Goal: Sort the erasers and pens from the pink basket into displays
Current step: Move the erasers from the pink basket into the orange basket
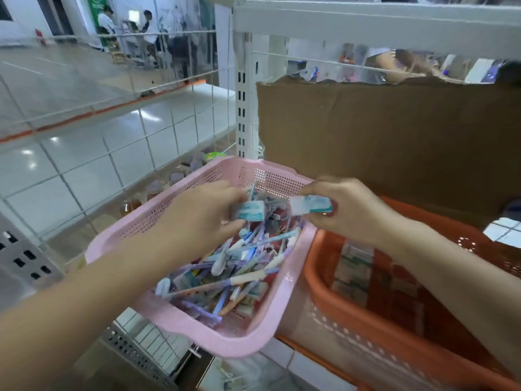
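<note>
Teal-and-white sleeved eraser (251,211) is pinched in left hand (197,218) fingers above the pink perforated plastic basket (214,338); second matching eraser (310,205) pinched by right hand (348,211) fingers at its far rim. Mixed pens (239,266) fill it. We judge: eraser-picking step; next we need both carried clear to a display, maybe via orange plastic basket (366,314) beside.

Left of the grip, a white wire grid (110,155) stands before a glossy pale floor (36,176) that mirrors ceiling lights and bears an orange stripe (64,121). Just behind the grip rises a slotted white post (241,108). Right of it is torn brown cardboard (380,142), under a white shelf beam (366,19). Far behind, blurred people (146,26).
</note>
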